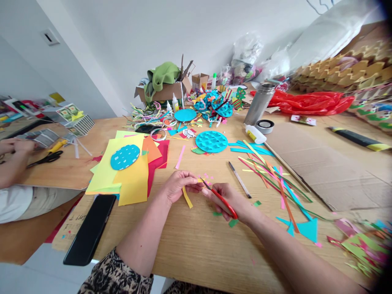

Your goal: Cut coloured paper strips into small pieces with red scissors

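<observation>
My left hand (180, 185) pinches a narrow yellow paper strip (187, 198), whose long end hangs down toward the table. In my right hand (228, 200) is a pair of red-handled scissors (225, 203). Their blades point left and meet the strip's short end close to my left fingertips. Small pink paper bits (207, 176) lie just beyond the blades, and green scraps (233, 223) lie under and beside my right hand. Farther back sits a blue oval (212, 141) with raised flaps. A pen (239, 179) lies to the right of my hands.
Coloured paper sheets (134, 183) carry another blue oval (125, 157) at left, near a black phone (90, 229). Paper strips (280, 179), cardboard (330, 167), a steel flask (259, 104) and a box cutter (359, 139) lie at right. Another person's hands (18, 149) are at far left.
</observation>
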{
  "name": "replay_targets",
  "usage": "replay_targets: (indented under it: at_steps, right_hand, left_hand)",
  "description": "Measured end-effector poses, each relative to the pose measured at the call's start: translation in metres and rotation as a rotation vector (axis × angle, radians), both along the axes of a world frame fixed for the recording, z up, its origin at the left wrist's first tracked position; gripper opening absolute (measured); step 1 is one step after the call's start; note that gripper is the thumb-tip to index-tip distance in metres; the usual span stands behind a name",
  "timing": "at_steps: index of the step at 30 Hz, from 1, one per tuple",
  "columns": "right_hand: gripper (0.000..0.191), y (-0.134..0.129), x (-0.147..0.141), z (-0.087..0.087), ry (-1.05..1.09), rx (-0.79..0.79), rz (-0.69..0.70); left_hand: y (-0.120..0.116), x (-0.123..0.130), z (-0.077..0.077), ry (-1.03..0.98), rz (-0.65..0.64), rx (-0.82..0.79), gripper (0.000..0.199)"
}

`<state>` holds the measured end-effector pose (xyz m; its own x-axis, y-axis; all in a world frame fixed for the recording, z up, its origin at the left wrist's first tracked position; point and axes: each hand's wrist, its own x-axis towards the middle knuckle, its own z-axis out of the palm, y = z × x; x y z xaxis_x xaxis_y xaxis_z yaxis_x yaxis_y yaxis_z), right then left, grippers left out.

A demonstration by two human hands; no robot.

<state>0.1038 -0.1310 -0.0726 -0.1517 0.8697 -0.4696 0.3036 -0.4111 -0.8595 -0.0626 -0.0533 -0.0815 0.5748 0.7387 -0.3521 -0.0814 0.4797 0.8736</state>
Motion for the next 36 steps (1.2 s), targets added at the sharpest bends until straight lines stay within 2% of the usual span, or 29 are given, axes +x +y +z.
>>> replay_targets:
  at_steps: [9,17,22,29,36]
  right_hand:
    - [0.048,0.002,-0.001,0.000,-0.017,-0.040,-0.069]
    - [0.047,0.003,0.000,-0.003,0.085,0.084,-0.105]
    - [0.048,0.003,-0.004,-0.007,0.078,0.082,-0.133]
    - [0.047,0.002,-0.007,-0.013,0.094,0.122,-0.159]
    - [0.046,0.001,-0.007,-0.018,0.097,0.129,-0.132]
  left_hand:
    - [0.000,0.002,-0.002,0.027,0.054,-0.011,0.018]
    - [-0.020,0.027,-0.009,-0.161,0.361,-0.086,0.015]
    - [-0.035,0.040,-0.008,-0.243,0.502,-0.092,0.015]
    - [-0.043,0.047,-0.009,-0.253,0.563,-0.094,0.016]
    - [-0.047,0.048,-0.010,-0.229,0.571,-0.101,0.017]
